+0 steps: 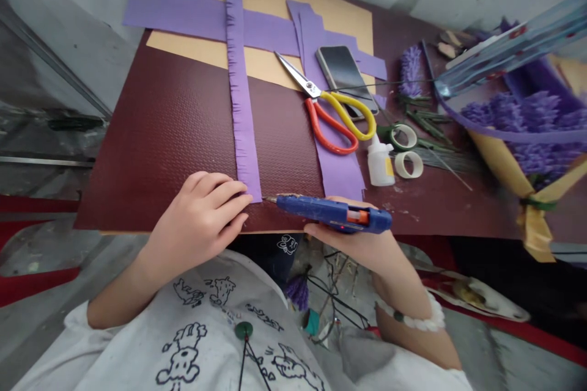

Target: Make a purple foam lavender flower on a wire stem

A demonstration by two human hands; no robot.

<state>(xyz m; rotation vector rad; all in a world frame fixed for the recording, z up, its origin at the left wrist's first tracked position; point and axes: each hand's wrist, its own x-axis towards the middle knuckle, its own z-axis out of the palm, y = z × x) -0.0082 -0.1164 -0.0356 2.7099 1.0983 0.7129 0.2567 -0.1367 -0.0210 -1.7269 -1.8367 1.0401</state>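
Looks like the gluing step to me: there's 1 fringed strip point(243, 116) lying lengthwise on the surface point(183, 104), snipped all down its left edge, and its near end is where the action is. Far end lies over another purple strip point(270, 30) running crosswise.

Left hand point(202, 217) has its fingertips on that near end. Can't tell if the thumb is pinching it from below or if it's just pressing down. Right hand point(362, 250) is wrapped around the glue gun point(316, 211), nozzle pointing left with the tip just beside the strip's corner. There's a small red light on the gun that looks lit, so I'd treat it as hot. No bead of glue that I can make out.

IMO the next move calls for a small, controlled dab right at that end, strip kept flat, and the left fingertips well out of the nozzle's way, since they're pretty near it. Thin stuff like that could probably lift or stick to a finger if you rush.

The scissors point(310, 88) can wait, they're lying open with a handle over the phone point(337, 64). Glue bottle point(380, 165) is standing upright just beside 1 pale tape roll point(398, 165), nobody's touching either.
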